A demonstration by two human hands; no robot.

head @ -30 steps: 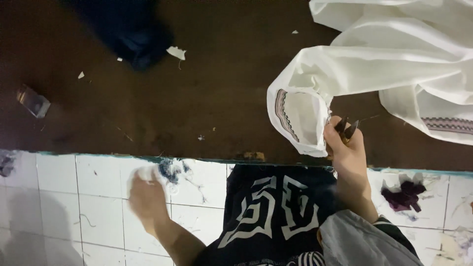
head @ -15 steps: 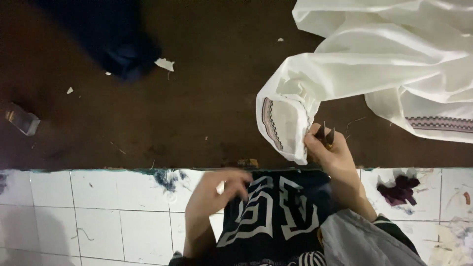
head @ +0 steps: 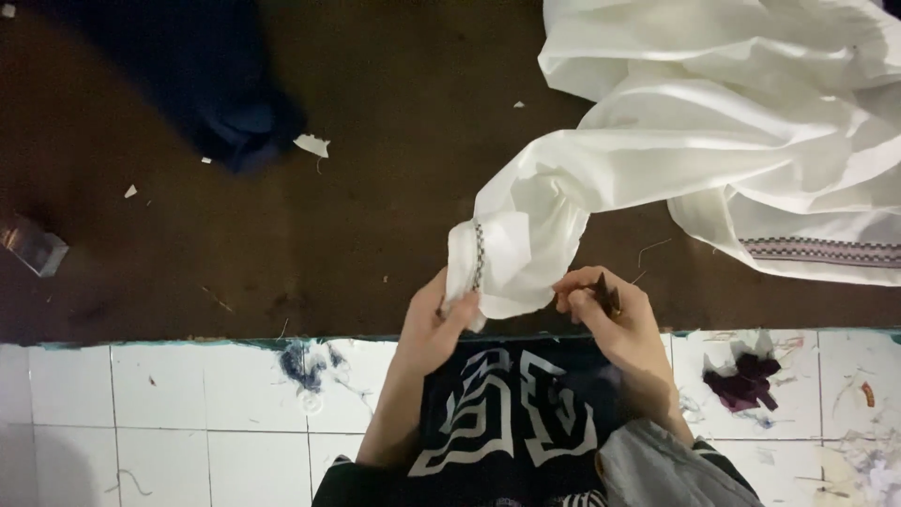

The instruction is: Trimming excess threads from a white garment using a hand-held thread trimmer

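A brown surface (head: 375, 235) carries a big white garment (head: 751, 141), spread right and above the hands. Left of the garment lies a dark blue cloth (head: 216, 94). The left hand (head: 436, 319) is clamped on the garment's patterned cuff (head: 477, 255); just right of the cuff, the right hand (head: 615, 314) pinches a small dark tool (head: 605, 293).

No packages, labels, signs or screens visible.
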